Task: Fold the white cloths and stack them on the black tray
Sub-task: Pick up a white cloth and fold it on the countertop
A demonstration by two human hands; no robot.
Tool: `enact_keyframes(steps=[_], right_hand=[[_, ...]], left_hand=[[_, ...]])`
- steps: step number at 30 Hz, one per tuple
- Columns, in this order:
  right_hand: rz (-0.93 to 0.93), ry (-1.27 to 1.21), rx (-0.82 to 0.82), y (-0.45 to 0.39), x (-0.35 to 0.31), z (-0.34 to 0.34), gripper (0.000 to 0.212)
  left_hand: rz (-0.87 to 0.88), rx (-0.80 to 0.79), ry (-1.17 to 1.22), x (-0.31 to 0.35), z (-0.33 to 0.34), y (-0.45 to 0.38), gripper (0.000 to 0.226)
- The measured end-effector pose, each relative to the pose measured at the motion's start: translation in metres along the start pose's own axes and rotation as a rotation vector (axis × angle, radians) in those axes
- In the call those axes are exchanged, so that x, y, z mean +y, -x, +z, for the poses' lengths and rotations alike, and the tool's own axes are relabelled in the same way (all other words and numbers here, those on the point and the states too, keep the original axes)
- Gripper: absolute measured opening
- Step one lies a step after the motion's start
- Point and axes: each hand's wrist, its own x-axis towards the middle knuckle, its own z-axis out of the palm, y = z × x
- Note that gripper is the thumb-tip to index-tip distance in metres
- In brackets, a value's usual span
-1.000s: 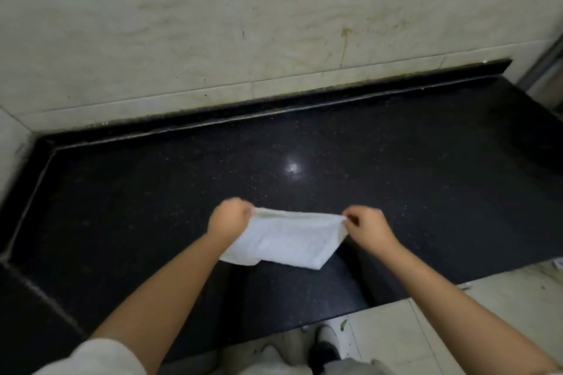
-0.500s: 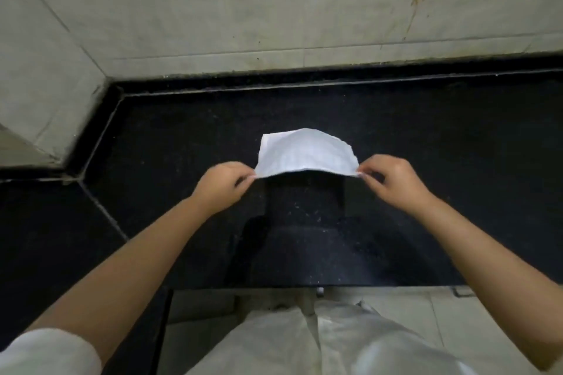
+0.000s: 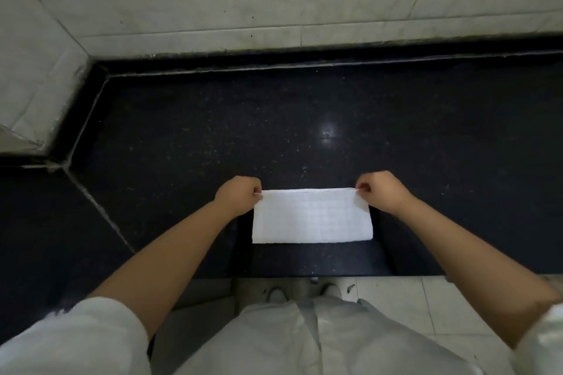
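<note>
Here, the left hand (image 3: pixel 239 196) and the right hand (image 3: pixel 380 192) each pinch a top corner of a white cloth (image 3: pixel 312 216), a flat rectangle at lower centre of the frame over the black counter (image 3: pixel 213 137).

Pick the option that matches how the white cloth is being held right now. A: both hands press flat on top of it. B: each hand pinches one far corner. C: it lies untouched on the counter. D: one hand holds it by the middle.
B: the left hand and the right hand each pinch a far corner of the white cloth, one at either end.
</note>
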Motion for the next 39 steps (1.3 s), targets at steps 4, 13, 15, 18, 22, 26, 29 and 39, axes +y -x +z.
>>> enact_keyframes(steps=[4, 13, 15, 18, 22, 26, 29, 39], right_hand=[[0.063, 0.110, -0.005, -0.011, 0.000, 0.012, 0.024], [0.017, 0.241, 0.006, -0.012, -0.003, 0.024, 0.019], [0.015, 0.258, -0.031, -0.012, -0.008, 0.020, 0.015], [0.026, 0.275, -0.122, -0.014, -0.011, 0.015, 0.024], [-0.069, 0.208, 0.094, -0.011, -0.015, -0.005, 0.023], [-0.247, 0.066, 0.622, 0.001, -0.018, -0.024, 0.012], [-0.251, 0.038, 0.643, 0.012, -0.014, 0.000, 0.013], [0.140, 0.053, 0.286, 0.037, -0.017, 0.057, 0.033]], left_hand=[[-0.002, 0.068, -0.030, 0.010, 0.011, -0.011, 0.023], [0.074, 0.113, -0.090, 0.002, 0.032, -0.012, 0.025], [0.130, 0.114, -0.134, -0.001, 0.035, -0.011, 0.029], [0.164, 0.096, -0.261, -0.001, 0.038, -0.005, 0.028], [0.220, 0.305, -0.214, -0.006, 0.017, 0.001, 0.028], [0.434, 0.740, -0.160, -0.018, -0.016, 0.010, 0.028], [0.479, 0.715, -0.219, -0.023, -0.003, 0.020, 0.016], [0.237, 0.352, -0.102, -0.033, 0.066, 0.029, 0.028]])
